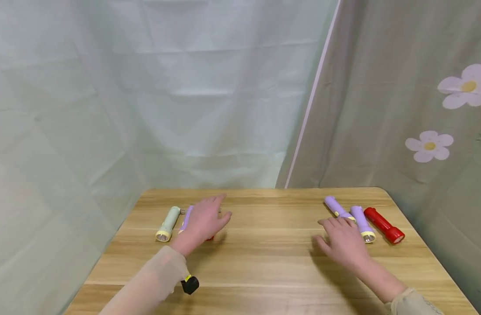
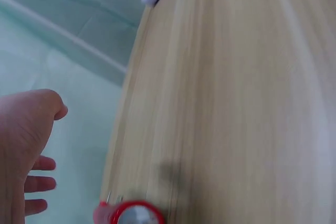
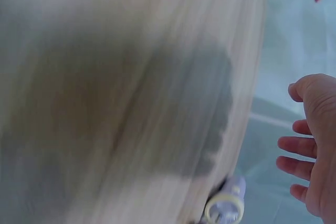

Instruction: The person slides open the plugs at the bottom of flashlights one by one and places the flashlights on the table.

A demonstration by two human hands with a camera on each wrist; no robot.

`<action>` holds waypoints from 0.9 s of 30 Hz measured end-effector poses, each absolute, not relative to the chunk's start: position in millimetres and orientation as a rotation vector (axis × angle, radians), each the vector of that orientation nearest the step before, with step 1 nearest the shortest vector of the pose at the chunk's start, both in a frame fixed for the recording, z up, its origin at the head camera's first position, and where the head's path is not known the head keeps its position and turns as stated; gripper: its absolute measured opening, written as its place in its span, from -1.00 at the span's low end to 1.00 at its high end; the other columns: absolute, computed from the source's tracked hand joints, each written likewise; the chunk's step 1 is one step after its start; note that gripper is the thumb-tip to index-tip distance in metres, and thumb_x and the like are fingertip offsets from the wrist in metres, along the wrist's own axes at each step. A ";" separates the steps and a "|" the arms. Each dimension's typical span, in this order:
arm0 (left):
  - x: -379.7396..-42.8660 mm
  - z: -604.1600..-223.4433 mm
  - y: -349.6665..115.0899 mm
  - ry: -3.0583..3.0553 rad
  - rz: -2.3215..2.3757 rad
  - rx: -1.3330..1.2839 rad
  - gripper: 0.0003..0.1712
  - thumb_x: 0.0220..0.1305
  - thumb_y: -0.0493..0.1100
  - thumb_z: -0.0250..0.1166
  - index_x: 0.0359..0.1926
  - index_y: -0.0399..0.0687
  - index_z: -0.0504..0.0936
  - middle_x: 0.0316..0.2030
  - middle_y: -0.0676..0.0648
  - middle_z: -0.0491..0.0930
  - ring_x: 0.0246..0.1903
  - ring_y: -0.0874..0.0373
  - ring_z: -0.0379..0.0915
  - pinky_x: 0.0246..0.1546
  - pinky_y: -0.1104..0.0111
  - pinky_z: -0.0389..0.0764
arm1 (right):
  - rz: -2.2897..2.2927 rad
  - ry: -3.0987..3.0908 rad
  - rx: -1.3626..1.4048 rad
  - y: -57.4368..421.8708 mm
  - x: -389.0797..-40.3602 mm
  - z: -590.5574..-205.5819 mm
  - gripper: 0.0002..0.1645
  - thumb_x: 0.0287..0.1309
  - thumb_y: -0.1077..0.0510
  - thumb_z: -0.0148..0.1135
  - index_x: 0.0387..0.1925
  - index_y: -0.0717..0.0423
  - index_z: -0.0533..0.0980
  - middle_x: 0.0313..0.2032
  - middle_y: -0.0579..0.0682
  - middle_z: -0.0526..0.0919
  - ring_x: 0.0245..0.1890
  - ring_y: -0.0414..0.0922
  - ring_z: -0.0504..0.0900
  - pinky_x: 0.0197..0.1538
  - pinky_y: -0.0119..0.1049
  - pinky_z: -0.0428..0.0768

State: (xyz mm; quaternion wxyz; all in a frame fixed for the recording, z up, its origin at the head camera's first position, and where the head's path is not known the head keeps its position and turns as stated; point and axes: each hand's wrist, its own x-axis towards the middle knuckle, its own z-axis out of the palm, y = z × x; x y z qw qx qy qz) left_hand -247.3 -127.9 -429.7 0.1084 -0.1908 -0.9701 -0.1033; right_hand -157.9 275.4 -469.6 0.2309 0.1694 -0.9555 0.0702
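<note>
My left hand hovers over the table's left side with fingers extended and nothing in its grasp. It partly covers a purple flashlight and mostly hides a red flashlight, whose lens end shows in the left wrist view. Left of these lies a pale green flashlight with a yellow rim. On the other side, my right hand holds nothing, fingers loosely spread. Just beyond its fingertips are two purple flashlights, one slanted and one closer. A red flashlight is rightmost.
The wood-grain table has rounded far corners. Pale curtains hang behind it and along both sides, with white flowers printed at the right. A small black device sits at my left wrist.
</note>
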 end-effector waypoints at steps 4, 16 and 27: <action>-235.7 -430.0 -115.2 -2.816 -0.263 -0.681 -0.20 0.41 0.24 0.21 0.52 0.00 0.31 0.33 -0.14 0.49 0.28 -0.15 0.43 0.23 -0.06 0.43 | 0.176 -2.634 0.421 291.4 -166.4 -464.2 -0.45 0.14 -0.08 0.46 0.02 0.22 0.59 -0.07 0.17 0.71 0.00 0.23 0.62 0.19 0.22 0.37; -194.9 -430.8 -75.6 -2.768 -0.175 -0.966 -0.13 0.38 0.31 0.21 0.57 0.12 0.23 0.41 -0.10 0.39 0.38 -0.08 0.30 0.41 -0.08 0.20 | 0.171 -2.687 0.298 323.2 -186.8 -447.0 -0.47 0.17 -0.04 0.44 0.01 0.27 0.57 -0.09 0.27 0.67 -0.07 0.31 0.58 0.00 0.28 0.41; -163.7 -439.6 -45.7 -2.717 -0.163 -1.143 -0.14 0.39 0.36 0.15 0.58 0.19 0.19 0.44 -0.05 0.34 0.40 -0.05 0.25 0.43 -0.08 0.15 | 0.204 -2.808 0.182 338.3 -209.5 -447.8 -0.38 0.28 -0.09 0.28 0.14 0.32 0.52 -0.05 0.31 0.65 -0.06 0.33 0.57 -0.07 0.29 0.39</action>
